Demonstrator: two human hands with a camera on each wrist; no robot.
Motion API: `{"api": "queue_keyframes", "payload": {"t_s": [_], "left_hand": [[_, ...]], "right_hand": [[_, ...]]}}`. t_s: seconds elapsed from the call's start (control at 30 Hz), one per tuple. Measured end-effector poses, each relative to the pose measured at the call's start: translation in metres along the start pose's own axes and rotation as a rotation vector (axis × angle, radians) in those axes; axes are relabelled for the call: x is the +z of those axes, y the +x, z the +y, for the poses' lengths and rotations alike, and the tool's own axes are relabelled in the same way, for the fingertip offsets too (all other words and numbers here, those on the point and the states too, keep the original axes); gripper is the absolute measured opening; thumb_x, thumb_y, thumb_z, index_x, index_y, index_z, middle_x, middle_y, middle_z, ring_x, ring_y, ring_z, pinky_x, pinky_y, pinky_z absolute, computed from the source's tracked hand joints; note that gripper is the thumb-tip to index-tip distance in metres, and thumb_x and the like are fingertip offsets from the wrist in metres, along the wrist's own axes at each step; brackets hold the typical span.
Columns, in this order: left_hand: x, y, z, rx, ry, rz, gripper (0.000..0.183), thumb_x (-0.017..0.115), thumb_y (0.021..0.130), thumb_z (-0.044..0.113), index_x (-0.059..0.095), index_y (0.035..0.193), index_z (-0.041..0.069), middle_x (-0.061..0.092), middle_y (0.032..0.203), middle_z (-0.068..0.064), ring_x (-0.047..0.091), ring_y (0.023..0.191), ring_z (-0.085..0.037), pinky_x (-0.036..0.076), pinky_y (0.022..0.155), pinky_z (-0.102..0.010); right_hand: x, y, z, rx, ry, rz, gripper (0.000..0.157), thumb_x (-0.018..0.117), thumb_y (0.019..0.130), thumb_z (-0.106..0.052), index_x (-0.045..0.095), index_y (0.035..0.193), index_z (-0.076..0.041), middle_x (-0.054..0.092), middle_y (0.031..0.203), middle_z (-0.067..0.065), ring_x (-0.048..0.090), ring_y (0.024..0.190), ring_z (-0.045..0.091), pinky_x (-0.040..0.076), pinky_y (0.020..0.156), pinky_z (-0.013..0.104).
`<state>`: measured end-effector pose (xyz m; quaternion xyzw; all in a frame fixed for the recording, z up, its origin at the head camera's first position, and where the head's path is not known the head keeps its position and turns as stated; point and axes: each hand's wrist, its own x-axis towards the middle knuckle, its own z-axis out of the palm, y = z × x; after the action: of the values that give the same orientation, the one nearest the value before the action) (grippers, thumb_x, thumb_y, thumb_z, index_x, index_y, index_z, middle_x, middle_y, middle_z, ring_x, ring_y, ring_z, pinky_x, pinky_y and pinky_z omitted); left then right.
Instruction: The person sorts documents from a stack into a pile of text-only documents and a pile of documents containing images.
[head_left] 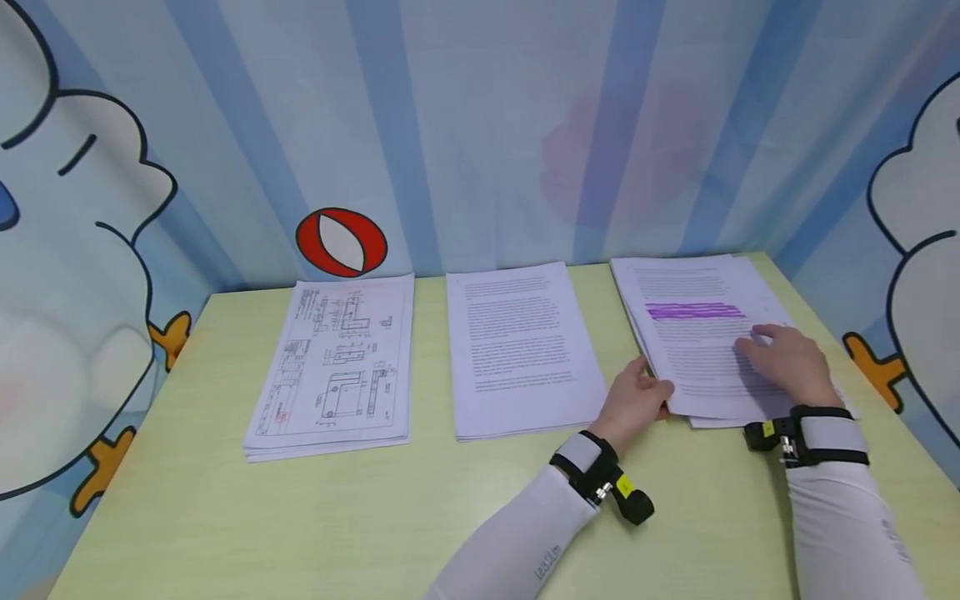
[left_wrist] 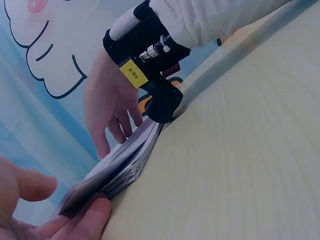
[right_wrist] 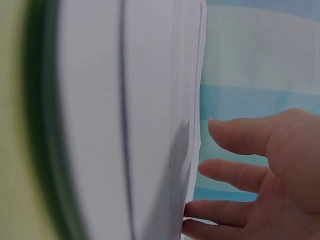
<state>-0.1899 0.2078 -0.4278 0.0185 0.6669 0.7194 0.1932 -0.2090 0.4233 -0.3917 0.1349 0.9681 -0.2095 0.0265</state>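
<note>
One purple-marked paper stack (head_left: 682,358) sits by the table's (head_left: 337,525) far-right corner, left hand (head_left: 630,406) half-curled at its edge, hold unclear, right hand (head_left: 797,364) loosely spread on top: likely straightening, next needing even pressure.

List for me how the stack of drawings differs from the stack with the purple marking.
The drawings stack shows line diagrams on top; the purple-marked stack shows lines of text.
The drawings stack bears a small red mark; the purple-marked stack has a broad purple band.
No hand touches the drawings stack; the left hand and right hand both touch the purple-marked stack.
Both are white paper lying on the table.
</note>
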Motion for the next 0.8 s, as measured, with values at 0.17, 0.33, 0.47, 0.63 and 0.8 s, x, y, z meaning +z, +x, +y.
{"api": "queue_keyframes", "payload": {"t_s": [0.17, 0.33, 0.47, 0.63, 0.8], "left_hand": [[0.0, 0.001, 0.003, 0.027, 0.041, 0.05, 0.042, 0.06, 0.087, 0.014, 0.053, 0.128, 0.008, 0.07, 0.093, -0.01, 0.067, 0.078, -0.018, 0.056, 0.075, -0.038], [0.0, 0.003, 0.003, 0.086, 0.135, 0.091, 0.029, 0.057, 0.087, 0.008, 0.059, 0.115, 0.006, 0.07, 0.095, -0.008, 0.063, 0.08, -0.013, 0.052, 0.077, -0.031], [-0.001, 0.005, 0.003, 0.096, 0.173, 0.101, 0.032, 0.053, 0.087, 0.005, 0.056, 0.118, 0.008, 0.066, 0.096, -0.005, 0.059, 0.082, -0.011, 0.049, 0.082, -0.03], [-0.005, 0.004, 0.005, 0.048, 0.156, 0.149, 0.031, 0.05, 0.086, 0.004, 0.054, 0.116, 0.008, 0.064, 0.095, -0.005, 0.063, 0.078, -0.016, 0.051, 0.081, -0.033], [-0.007, 0.001, 0.007, 0.002, 0.103, 0.167, 0.027, 0.046, 0.091, 0.005, 0.052, 0.116, 0.009, 0.064, 0.088, -0.005, 0.069, 0.063, -0.024, 0.055, 0.074, -0.033]], "right_hand": [[0.001, -0.001, -0.007, 0.003, 0.009, 0.011, 0.07, 0.04, 0.095, -0.042, 0.036, 0.134, 0.015, 0.037, 0.132, 0.045, 0.033, 0.118, 0.06, 0.033, 0.094, 0.068], [0.001, 0.0, -0.01, 0.026, 0.03, 0.016, 0.069, 0.039, 0.095, -0.042, 0.036, 0.135, 0.014, 0.039, 0.13, 0.044, 0.037, 0.116, 0.058, 0.036, 0.092, 0.066], [0.003, 0.0, -0.011, 0.004, 0.047, 0.028, 0.069, 0.039, 0.095, -0.043, 0.038, 0.134, 0.014, 0.041, 0.129, 0.044, 0.039, 0.115, 0.057, 0.037, 0.09, 0.066], [0.006, -0.002, -0.017, -0.088, 0.072, 0.031, 0.069, 0.038, 0.095, -0.044, 0.041, 0.132, 0.015, 0.042, 0.126, 0.045, 0.041, 0.112, 0.058, 0.037, 0.086, 0.066], [0.009, -0.004, -0.021, -0.093, 0.07, 0.034, 0.069, 0.038, 0.095, -0.044, 0.04, 0.133, 0.014, 0.044, 0.126, 0.043, 0.043, 0.111, 0.057, 0.038, 0.084, 0.065]]}}
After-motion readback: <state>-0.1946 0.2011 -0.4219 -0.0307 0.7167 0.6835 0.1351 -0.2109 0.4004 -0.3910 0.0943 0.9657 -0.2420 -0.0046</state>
